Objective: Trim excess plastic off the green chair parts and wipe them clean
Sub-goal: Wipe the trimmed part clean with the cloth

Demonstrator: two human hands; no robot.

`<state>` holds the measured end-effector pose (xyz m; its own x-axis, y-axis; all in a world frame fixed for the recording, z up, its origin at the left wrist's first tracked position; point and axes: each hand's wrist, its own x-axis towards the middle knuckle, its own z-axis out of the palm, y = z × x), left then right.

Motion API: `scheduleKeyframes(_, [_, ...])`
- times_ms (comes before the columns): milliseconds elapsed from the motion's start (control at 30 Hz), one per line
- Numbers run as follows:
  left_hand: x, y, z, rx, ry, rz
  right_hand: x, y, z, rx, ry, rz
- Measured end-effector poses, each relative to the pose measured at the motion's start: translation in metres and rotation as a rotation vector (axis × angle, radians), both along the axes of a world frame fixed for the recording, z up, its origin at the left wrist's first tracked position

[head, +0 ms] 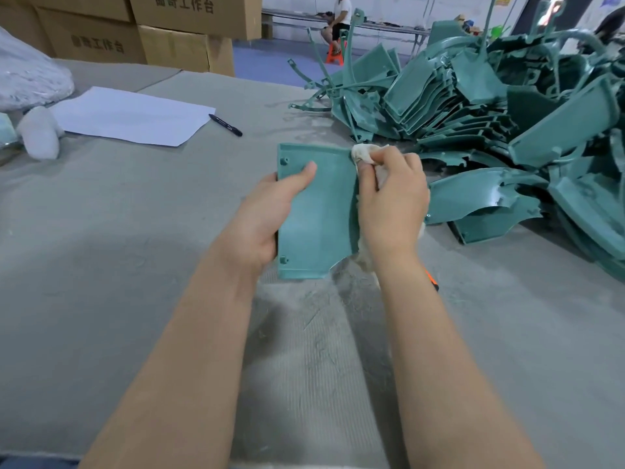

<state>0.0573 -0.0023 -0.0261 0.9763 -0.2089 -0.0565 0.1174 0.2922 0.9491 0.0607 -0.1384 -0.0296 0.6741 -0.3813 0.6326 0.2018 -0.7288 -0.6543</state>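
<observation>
**Both hands on one part: left holds, right holds cloth to edge**

Grip: the left hand (267,211) holds a green chair part (318,211) by its left edge, thumb flat across the upper face, fingers hidden beneath. The right hand (392,198) has its fingers curled round a pale cloth (363,153) and presses it against the part's right edge near the far corner. A loose end of cloth hangs below the right wrist. Both forearms are bare and reach forward from the lower edge of the view.

Part: flat panel with a raised rim and two small bosses on the left-hand side, near right corner cut away. It sits over the grey table covering (118,238); cannot tell whether it touches.

Surroundings: right of and beyond the grip, a large pile of green parts (490,113) with thin sprue strips sticking up. An orange item (432,280) shows just behind the right forearm, mostly hidden. Left of and beyond the grip lie a white sheet (135,116) and a black pen (225,124) just beside it. Further left, white bagged material (30,72). Far behind, stacked cardboard boxes (176,45) and a seated person (338,25).

Writing: boxes are printed 曲奇工作台.
</observation>
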Motion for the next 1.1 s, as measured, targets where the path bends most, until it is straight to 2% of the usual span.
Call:
scheduleKeyframes(67, [-0.001, 0.0, 0.0, 0.024, -0.017, 0.005, 0.003, -0.002, 0.0, 0.064, 0.044, 0.007])
scheduleKeyframes(100, [-0.001, 0.003, 0.001, 0.031, -0.022, 0.014, 0.006, -0.008, 0.001, 0.173, 0.074, -0.006])
scheduleKeyframes(200, [-0.001, 0.016, 0.005, -0.029, -0.039, 0.068, 0.008, -0.042, 0.007, 0.677, 0.067, -0.05])
scheduleKeyframes(233, [-0.001, 0.021, 0.006, -0.046, -0.049, 0.076, 0.005, -0.052, 0.009, 0.729, 0.03, -0.07])
scheduleKeyframes(300, [-0.002, 0.025, 0.007, -0.043, -0.052, 0.059, -0.001, -0.054, 0.013, 0.622, -0.061, -0.041])
scheduleKeyframes(333, [-0.003, 0.025, 0.007, -0.032, -0.046, 0.038, -0.003, -0.049, 0.015, 0.515, -0.09, 0.042])
scheduleKeyframes(433, [-0.008, 0.028, 0.006, -0.03, -0.06, -0.031, -0.006, -0.03, 0.015, 0.158, -0.023, 0.291])
scheduleKeyframes(533, [-0.014, 0.028, 0.007, -0.009, -0.126, -0.079, -0.005, -0.024, 0.01, 0.059, 0.017, 0.284])
scheduleKeyframes(600, [-0.018, 0.026, 0.01, 0.044, -0.169, -0.121, -0.002, -0.024, 0.007, 0.1, 0.018, 0.226])
scheduleKeyframes(667, [-0.022, 0.03, 0.013, 0.042, -0.209, -0.12, 0.002, -0.033, 0.004, 0.244, 0.022, 0.161])
scheduleKeyframes(733, [-0.027, 0.039, 0.016, -0.001, -0.265, -0.045, 0.007, -0.048, 0.0, 0.376, 0.022, 0.079])
scheduleKeyframes(800, [-0.03, 0.047, 0.016, -0.015, -0.285, 0.014, 0.009, -0.058, -0.005, 0.4, 0.016, 0.024])
scheduleKeyframes(1000, [-0.02, 0.047, 0.009, -0.056, -0.147, -0.042, 0.013, -0.062, -0.009, 0.537, -0.061, -0.127])
scheduleKeyframes(1100, [-0.015, 0.048, 0.006, -0.054, -0.089, -0.098, 0.012, -0.068, -0.012, 0.703, 0.013, -0.141])
